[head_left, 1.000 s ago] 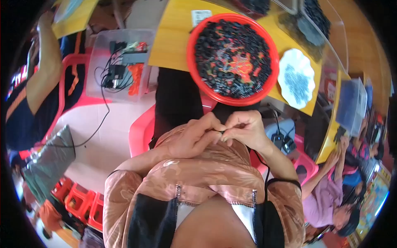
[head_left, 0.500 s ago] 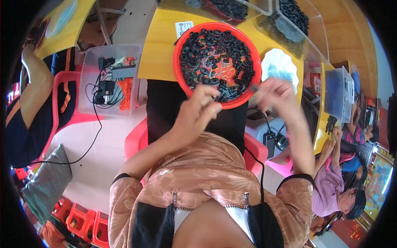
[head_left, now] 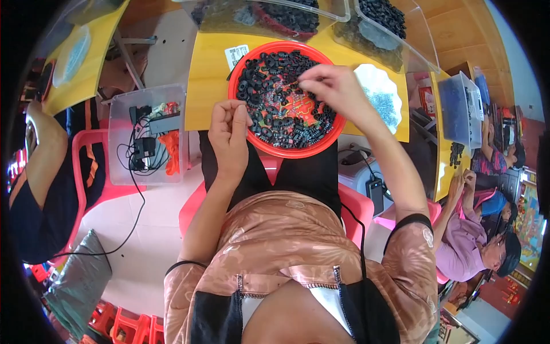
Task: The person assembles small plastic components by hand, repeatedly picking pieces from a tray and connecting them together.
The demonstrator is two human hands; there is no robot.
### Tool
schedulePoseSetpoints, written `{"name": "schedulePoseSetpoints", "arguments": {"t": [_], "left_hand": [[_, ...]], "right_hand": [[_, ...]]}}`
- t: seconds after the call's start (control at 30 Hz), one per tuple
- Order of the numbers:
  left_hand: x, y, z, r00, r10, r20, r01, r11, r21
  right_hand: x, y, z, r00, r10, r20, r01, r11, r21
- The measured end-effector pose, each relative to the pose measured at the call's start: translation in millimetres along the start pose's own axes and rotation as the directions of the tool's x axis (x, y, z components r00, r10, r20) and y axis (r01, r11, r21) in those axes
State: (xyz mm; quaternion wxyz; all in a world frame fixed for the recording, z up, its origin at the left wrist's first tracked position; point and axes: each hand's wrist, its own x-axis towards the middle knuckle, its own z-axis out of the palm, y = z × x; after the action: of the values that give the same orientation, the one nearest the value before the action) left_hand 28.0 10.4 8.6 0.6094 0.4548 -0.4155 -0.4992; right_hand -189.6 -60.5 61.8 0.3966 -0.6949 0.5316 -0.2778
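Observation:
A round red basin [head_left: 293,153] sits at the table's front edge, filled with small black ring-like parts [head_left: 252,86] and what look like small metal springs [head_left: 283,97]. At the basin's left rim, my left hand [head_left: 229,135] is raised with thumb and fingertips pinched together; anything between them is hidden. My right hand [head_left: 338,89] reaches over the basin's right half, its fingers bent and closed above the parts. What it grips, if anything, is too small to tell. Right of the basin lies a white scalloped plate [head_left: 366,74] bearing many tiny greyish pieces.
Clear plastic bins [head_left: 326,16] with black parts stand behind the basin. A clear box [head_left: 117,143] with cables is at the left, beside a pink chair [head_left: 86,149]. Other people sit left and right. A black cable [head_left: 362,246] runs beside my body.
My right hand has moved from the basin's right edge inward over the parts. My left hand has shifted left to the basin's rim, its fingers drawn together. The view has shifted slightly.

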Motion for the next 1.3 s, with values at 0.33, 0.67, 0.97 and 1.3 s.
{"name": "schedulePoseSetpoints", "arguments": {"t": [0.33,0.67,0.97,1.3], "left_hand": [[4.5,6.3,-2.8,0.996,-0.065,0.055,0.059,0.991,0.116],[-3.5,10.8,4.0,0.995,0.067,0.08,-0.092,0.927,0.363],[-11.9,6.3,11.6,0.943,0.052,0.329,-0.173,0.921,0.35],[-7.6,6.5,9.4,0.964,-0.107,0.244,0.071,0.986,0.154]], "right_hand": [[37.4,-7.7,44.9,0.975,-0.145,0.168,0.217,0.78,-0.587],[3.9,-26.7,38.5,0.983,-0.177,0.044,0.181,0.92,-0.348],[-60.5,-27.8,58.3,0.962,-0.242,-0.127,0.232,0.968,-0.092],[-42.8,9.9,11.3,0.969,-0.108,-0.224,0.024,0.938,-0.347]]}}
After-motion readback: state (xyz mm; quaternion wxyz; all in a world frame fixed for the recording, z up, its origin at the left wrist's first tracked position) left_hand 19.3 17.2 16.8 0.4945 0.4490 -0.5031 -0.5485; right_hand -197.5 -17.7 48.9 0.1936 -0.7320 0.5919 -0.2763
